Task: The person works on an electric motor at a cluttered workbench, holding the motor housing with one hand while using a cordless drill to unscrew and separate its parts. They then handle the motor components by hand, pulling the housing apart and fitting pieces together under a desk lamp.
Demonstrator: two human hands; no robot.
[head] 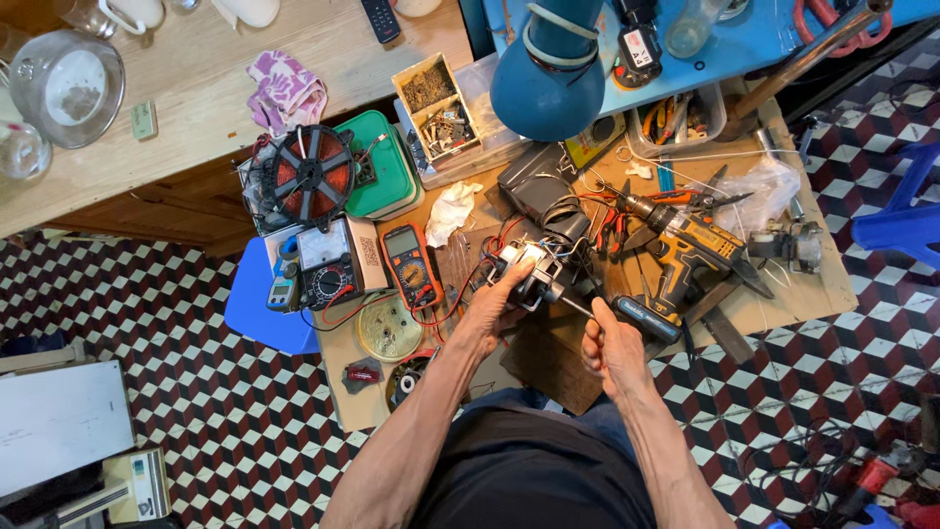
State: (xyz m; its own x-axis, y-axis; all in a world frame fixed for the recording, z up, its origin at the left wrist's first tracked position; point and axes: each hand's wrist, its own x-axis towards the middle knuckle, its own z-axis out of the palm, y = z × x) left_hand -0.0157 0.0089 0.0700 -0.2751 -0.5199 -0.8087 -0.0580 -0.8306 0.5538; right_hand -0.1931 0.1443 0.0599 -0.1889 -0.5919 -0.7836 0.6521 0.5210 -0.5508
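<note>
Overhead view of a low workbench (783, 294), seen from the head camera I am monitoring. My left hand (494, 304) is gripping a small electric motor (529, 269) with red and black leads near the middle of the bench — the fingers are wrapping around its near side, closed on the housing. My right hand (612, 348) is holding a blue-handled screwdriver (632, 315), its fingers curling tightly round the handle, while the shaft is pointing left toward the motor; whether the tip is seated in a screw I cannot tell, as it is too small to make out.

In my judgement, the work is going best if the left hand is pinning the motor firmly against the bench so it is not turning, and if the screwdriver is lying in line with the fastener before any torque is going on — the loose leads are worth keeping away from the blade.

Surroundings: an orange multimeter (409, 264) is lying just left of the motor, and a yellow cordless drill (685, 250) is resting toward the right edge.
</note>
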